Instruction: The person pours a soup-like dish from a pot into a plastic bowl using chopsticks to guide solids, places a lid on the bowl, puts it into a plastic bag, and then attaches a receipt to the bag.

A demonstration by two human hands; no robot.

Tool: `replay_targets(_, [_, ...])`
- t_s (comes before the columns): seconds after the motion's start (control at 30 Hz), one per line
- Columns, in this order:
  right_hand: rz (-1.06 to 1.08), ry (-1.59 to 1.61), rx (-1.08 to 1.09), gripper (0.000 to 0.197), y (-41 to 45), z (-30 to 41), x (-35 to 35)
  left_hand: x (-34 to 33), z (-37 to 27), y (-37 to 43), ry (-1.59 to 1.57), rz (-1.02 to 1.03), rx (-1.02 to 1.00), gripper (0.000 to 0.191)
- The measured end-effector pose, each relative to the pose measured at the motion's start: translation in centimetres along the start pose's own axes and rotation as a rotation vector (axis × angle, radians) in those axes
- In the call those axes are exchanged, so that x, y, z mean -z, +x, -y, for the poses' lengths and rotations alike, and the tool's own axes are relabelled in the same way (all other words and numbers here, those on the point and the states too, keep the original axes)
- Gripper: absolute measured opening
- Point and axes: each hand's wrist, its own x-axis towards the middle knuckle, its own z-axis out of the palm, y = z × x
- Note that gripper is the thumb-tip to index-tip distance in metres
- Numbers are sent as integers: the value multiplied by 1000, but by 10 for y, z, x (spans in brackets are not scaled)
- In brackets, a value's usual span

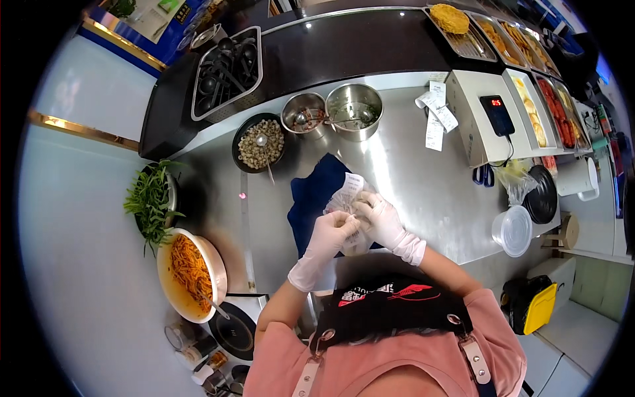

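My left hand [330, 235] and my right hand [384, 218], both in white gloves, pinch the gathered top of a clear plastic bag [358, 244] between their fingertips. A printed paper receipt [352, 182] lies against the bag at its far side. What the bag holds is hidden by my hands. Under the bag and hands, a dark blue cloth [310, 203] is spread on the stainless steel counter [421, 183].
Beyond the cloth stand a black bowl [237, 161] with a spoon and two steel pots [354, 134]. Shredded orange food fills a white bowl [218, 270] at left, near leafy greens [151, 201]. At right are scissors [483, 176], plastic containers [513, 231] and food trays [533, 119].
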Motion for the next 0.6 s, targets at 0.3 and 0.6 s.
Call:
replay_targets(0.3, [69, -190, 202, 37, 11, 5, 12, 2, -2, 4, 124, -12, -79, 18])
replay_targets(0.6, [-71, -144, 126, 32, -11, 11, 15, 6, -6, 1, 41, 37, -51, 22])
